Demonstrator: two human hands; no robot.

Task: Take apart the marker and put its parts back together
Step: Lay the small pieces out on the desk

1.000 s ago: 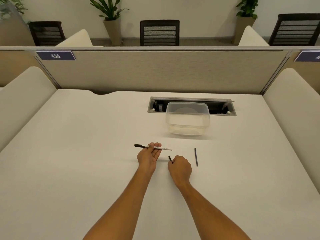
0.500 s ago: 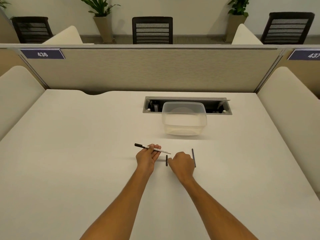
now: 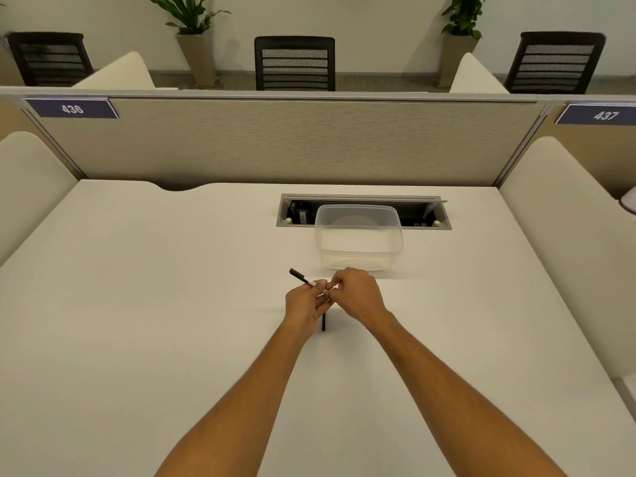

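The left hand (image 3: pixel 304 304) grips the marker (image 3: pixel 306 279) across its fingers, the fingers curled round the white barrel. The marker's long axis runs on a slant: its black end points up and away to the left of the left hand, and the barrel slopes down toward the right, where it disappears between the two hands. It is held above the counter (image 3: pixel 137 304), not lying on it.

The right hand (image 3: pixel 358 296) meets the left hand at the barrel's near end, its fingers and thumb curled in a pinch there. What it pinches is hidden behind the fingers, so I cannot tell whether it is the barrel itself or a separate part.

Just below the left hand's fingers, between the two wrists, a short black piece (image 3: pixel 323 321) lies on the counter. Its long axis runs nearly straight toward and away from the person; its far end is covered by the left hand.

Beyond the right hand, close to its knuckles, stands a clear plastic container (image 3: pixel 358 235). Behind that, a cable hatch (image 3: pixel 440 218) is set into the counter.
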